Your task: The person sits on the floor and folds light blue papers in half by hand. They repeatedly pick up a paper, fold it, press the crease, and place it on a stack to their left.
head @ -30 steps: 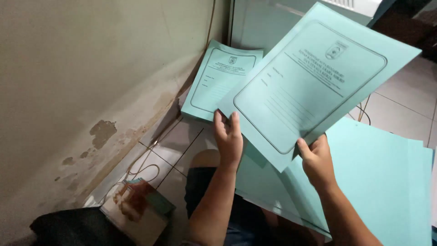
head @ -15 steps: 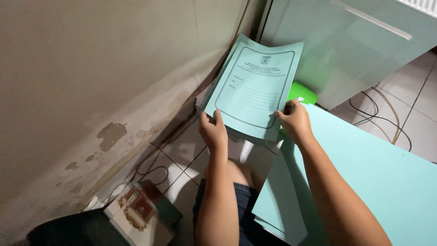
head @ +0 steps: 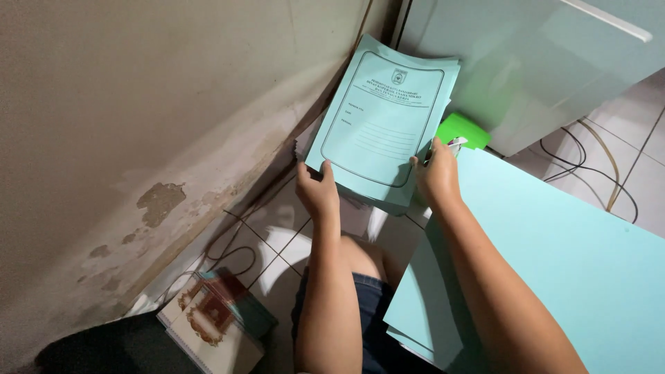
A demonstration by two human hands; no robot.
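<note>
A: Entry, head view. Both hands hold one stack of pale green paper covers by its near edge, up over the tiled floor close to the corner where the stained wall meets a grey cabinet

B: State of the left hand?

A: Closed on the stack's near left corner, thumb on the top sheet, fingers underneath and out of sight

B: Right hand?

A: Closed on the near right corner, thumb on the printed face, the other fingers wrapped around the edge. Something small and light shows at its fingertips; cannot tell what it is

B: How does the stack lie?

A: Tilted, far edge raised toward the cabinet, printed side facing the camera. Top sheet has a dark rounded frame, a small crest at the top and ruled lines. Edges of several sheets fan out at the right side and the bottom

B: Surroundings?

A: A bright green object just beyond the right hand, partly hidden by the stack. A large pale green sheet pile lies under the right forearm, reaching the lower right corner of the view. Cables run over the tiles beside the cabinet. A book with a red and white patterned cover lies on the floor near the wall, lower left. The person's knee in dark shorts shows between the forearms
</note>
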